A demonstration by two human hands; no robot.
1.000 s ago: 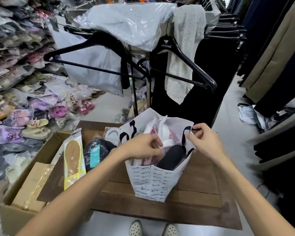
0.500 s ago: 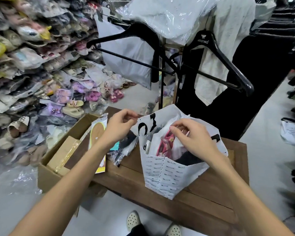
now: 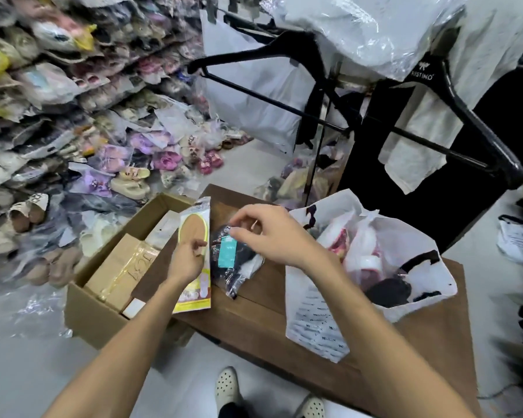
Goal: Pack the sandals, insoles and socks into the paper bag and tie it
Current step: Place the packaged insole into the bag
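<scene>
paper bag (image 3: 314,321) upright on counter (image 3: 254,321), mouth open, bagged sandals (image 3: 341,245) inside | socks pack (image 3: 233,263) just left of bag, right hand (image 3: 269,233) over it, fingers curled, grip unclear | left hand (image 3: 186,260) fingers holding insoles pack (image 3: 194,236) at counter edge | cardboard box (image 3: 97,315) left

Open white paper bag (image 3: 317,321) with bagged sandals (image 3: 360,251) inside; yellow insole pack (image 3: 194,233) and socks packet (image 3: 233,263) beside it.
</scene>
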